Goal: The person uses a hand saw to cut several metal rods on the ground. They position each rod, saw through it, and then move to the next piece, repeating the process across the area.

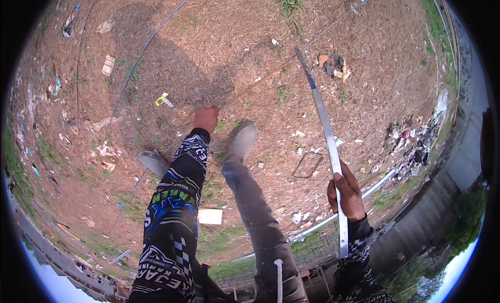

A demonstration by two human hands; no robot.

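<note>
My left hand (206, 118) reaches forward over the dry ground with its fingers closed. A long thin line (268, 76), a cable or rod with a rust-brown stretch, runs through or under that fist. It leads to the far right, and a thin line also shows toward the near left; the grip itself is hidden by the back of the hand. On the right, my right hand (348, 192) is wrapped round a long flat metal bar (326, 121). The bar is silver with a blue band and a darker far end, and it is held up at a slant.
My boots (244, 139) stand on dry grass. Another dark cable (140, 55) curves across the far left. Litter lies about, including a yellow-and-white scrap (163, 100), a pale board (210, 216) and a rubbish heap (409, 141). A white pipe (379, 183) crosses the near right by a wall.
</note>
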